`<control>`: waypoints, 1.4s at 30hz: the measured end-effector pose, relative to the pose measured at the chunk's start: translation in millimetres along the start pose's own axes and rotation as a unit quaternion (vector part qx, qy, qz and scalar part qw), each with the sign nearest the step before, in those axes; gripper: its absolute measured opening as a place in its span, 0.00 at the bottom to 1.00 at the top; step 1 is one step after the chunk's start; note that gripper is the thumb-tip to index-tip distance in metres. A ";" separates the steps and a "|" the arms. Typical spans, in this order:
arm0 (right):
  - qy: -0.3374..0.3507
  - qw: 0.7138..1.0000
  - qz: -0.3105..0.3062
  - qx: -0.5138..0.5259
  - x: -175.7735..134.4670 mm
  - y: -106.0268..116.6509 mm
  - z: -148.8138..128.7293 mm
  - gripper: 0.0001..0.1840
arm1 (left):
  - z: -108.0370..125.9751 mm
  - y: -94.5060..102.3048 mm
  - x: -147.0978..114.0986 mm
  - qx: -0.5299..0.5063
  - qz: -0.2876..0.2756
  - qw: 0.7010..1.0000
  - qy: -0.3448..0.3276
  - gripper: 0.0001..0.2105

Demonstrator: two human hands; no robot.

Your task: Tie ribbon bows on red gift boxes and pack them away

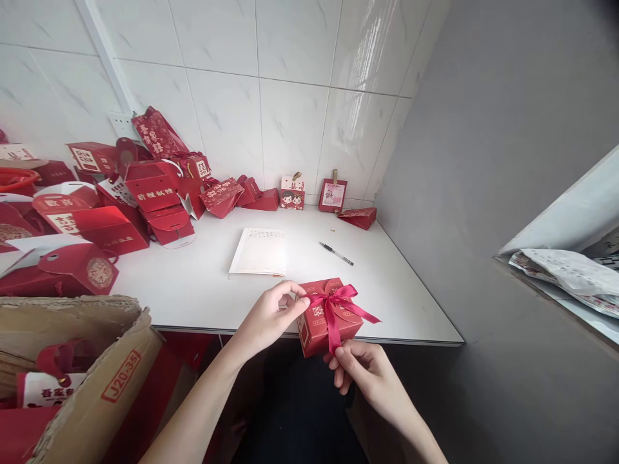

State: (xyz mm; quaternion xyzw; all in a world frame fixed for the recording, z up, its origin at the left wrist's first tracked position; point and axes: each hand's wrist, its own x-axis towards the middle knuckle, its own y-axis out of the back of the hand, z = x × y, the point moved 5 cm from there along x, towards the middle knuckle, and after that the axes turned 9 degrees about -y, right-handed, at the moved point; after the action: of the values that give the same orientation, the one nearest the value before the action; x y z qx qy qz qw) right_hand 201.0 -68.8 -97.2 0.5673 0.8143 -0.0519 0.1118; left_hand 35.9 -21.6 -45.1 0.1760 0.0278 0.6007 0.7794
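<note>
A red gift box with pale printed characters lies at the front edge of the white table, partly past the edge. Around it runs a crimson ribbon, tied in a bow on the lid. At the box's left side, my left hand pinches a loop of the bow between thumb and finger. Below the box, my right hand grips the hanging ribbon tail between thumb and fingers. Another ribbon tail points right over the table.
An open notebook and a pen lie on the white table. Red gift boxes are heaped at the left. Small decorated boxes stand along the tiled wall. A torn cardboard box is at front left.
</note>
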 end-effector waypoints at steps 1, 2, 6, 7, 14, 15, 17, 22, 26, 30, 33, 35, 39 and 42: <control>-0.001 1.000 0.000 0.002 0.1 -0.2 0.4 0.25 | -0.2 -1.7 1.3 -0.023 -0.007 1.000 0.001 0.11; -0.001 1.000 0.000 0.003 0.2 -0.4 0.7 0.25 | -0.3 -3.4 2.6 -0.048 -0.014 0.999 0.002 0.11; 0.000 1.000 -0.003 -0.001 0.6 -2.0 -0.1 0.25 | -0.2 -8.3 9.4 -0.119 -0.033 0.992 0.008 0.11; 0.001 1.000 -0.003 -0.001 0.7 -2.3 -0.4 0.25 | -0.3 -9.0 11.3 -0.127 -0.037 0.991 0.010 0.12; 0.001 1.000 -0.005 0.015 1.0 -3.9 0.0 0.25 | -3.6 -10.9 22.5 -0.175 -0.051 0.983 -0.005 0.12; 0.000 1.000 -0.004 0.015 1.0 -4.0 -0.1 0.25 | -4.5 -11.7 23.5 -0.183 -0.058 0.981 -0.004 0.12; 0.001 1.000 -0.005 0.014 1.1 -3.9 -0.4 0.25 | -6.2 -13.4 24.7 -0.198 -0.071 0.978 0.000 0.11; -0.005 1.000 0.000 0.011 0.6 -0.9 0.3 0.26 | -5.7 -7.7 26.2 -0.215 -0.048 0.975 -0.016 0.10; -0.002 1.000 0.001 0.014 -0.7 1.8 0.5 0.25 | 0.1 -3.0 25.4 -0.097 -0.059 0.992 -0.048 0.11; 0.001 1.000 0.004 0.011 -2.2 2.3 -0.2 0.25 | 5.3 -1.5 22.1 0.073 -0.076 0.992 -0.076 0.10; 0.001 1.000 0.001 0.004 -3.1 1.0 -0.2 0.26 | 9.3 1.0 19.1 0.151 -0.088 0.979 -0.109 0.08; 0.000 1.000 -0.005 0.000 -3.6 -0.5 0.4 0.25 | 12.0 3.0 18.4 0.167 -0.099 0.974 -0.119 0.09; 0.002 1.000 -0.009 -0.006 -4.0 -3.2 1.5 0.24 | 23.3 2.0 22.3 0.189 -0.086 0.966 -0.152 0.12; 0.007 1.000 -0.010 -0.013 -3.5 -5.0 1.3 0.24 | 29.2 -6.7 27.5 0.207 -0.056 0.963 -0.166 0.08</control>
State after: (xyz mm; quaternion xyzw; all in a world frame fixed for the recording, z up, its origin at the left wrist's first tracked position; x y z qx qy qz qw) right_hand 197.7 -74.0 -97.8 0.5579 0.8213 -0.0381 0.1130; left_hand 57.1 -4.1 -15.1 0.4286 0.0318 0.4998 0.7520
